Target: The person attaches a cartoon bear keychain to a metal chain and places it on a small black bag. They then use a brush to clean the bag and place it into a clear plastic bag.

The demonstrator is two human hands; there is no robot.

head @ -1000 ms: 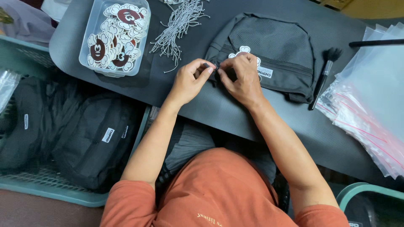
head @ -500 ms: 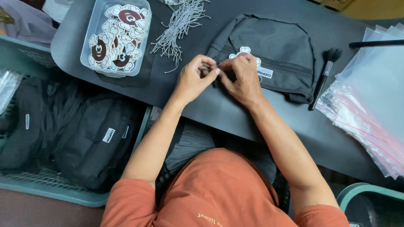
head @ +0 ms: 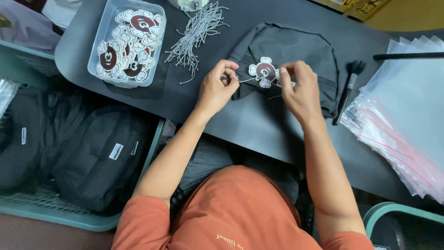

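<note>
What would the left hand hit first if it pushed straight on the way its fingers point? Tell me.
The left hand points up and to the right, so its fingers would probably first meet the edge of the black bag, beside the flower-shaped tag. Depth is hard to judge.

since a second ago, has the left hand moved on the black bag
Yes. The left hand has shifted away from the right hand, toward the clear tub; the tag now shows.

— What is the person wearing?
— A rust-orange short-sleeved cotton T-shirt [head: 240,208], filling the lower middle of the frame.
— Any markings?
— A small line of pale yellow lettering low on the chest. Both forearms are bare; no watch, rings or gloves show.
</note>
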